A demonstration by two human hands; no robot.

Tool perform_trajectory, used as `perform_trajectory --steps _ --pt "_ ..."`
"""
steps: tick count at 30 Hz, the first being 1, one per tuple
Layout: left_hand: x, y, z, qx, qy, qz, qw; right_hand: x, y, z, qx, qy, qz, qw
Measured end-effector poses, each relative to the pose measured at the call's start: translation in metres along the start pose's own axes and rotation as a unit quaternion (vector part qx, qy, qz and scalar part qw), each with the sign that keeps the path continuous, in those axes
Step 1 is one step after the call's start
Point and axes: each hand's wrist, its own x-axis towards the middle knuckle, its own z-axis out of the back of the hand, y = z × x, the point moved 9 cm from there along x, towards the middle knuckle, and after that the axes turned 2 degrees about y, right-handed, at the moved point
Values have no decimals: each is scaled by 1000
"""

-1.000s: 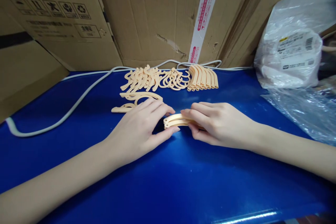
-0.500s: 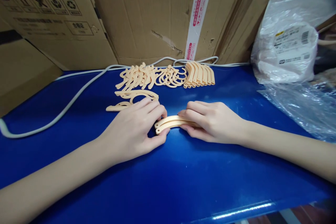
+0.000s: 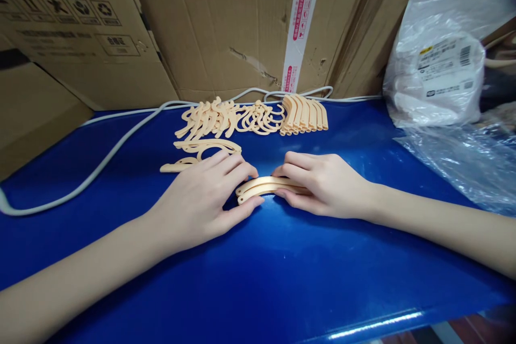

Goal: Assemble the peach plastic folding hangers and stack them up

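Note:
Both hands meet over a small stack of curved peach plastic strips (image 3: 262, 186) lying on the blue table top (image 3: 282, 274). My left hand (image 3: 201, 201) pinches the stack's left end between thumb and fingers. My right hand (image 3: 322, 183) grips its right end, fingers curled over the strips. Just beyond my left hand lie two loose curved strips (image 3: 201, 150). Farther back sits a loose heap of the same strips (image 3: 229, 118), and to its right a neat upright row of them (image 3: 304, 114).
Large cardboard boxes (image 3: 226, 27) wall off the back and left. A white cable (image 3: 100, 164) runs along the table's rear and left. At the right stand a white plastic bag with a label (image 3: 439, 70) and crumpled clear plastic (image 3: 463, 164).
The stack and both hands have shifted slightly left in view, mostly from the camera turning. The grip of both hands on the strips is unchanged.

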Motion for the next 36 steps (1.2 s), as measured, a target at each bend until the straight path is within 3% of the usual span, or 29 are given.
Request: perform_trajectory --steps 14,23,29,36 --pt "-2 4 1 -27 3 16 999 0 9 8 -30 -35 33 998" --pt "-3 4 4 -38 14 22 999 12 2 11 43 18 7 999" --pt "-4 6 6 -36 5 22 999 50 -26 22 -37 1 -39 999" --pt "-6 7 8 -28 0 21 999 114 -50 10 -101 6 -52 994"
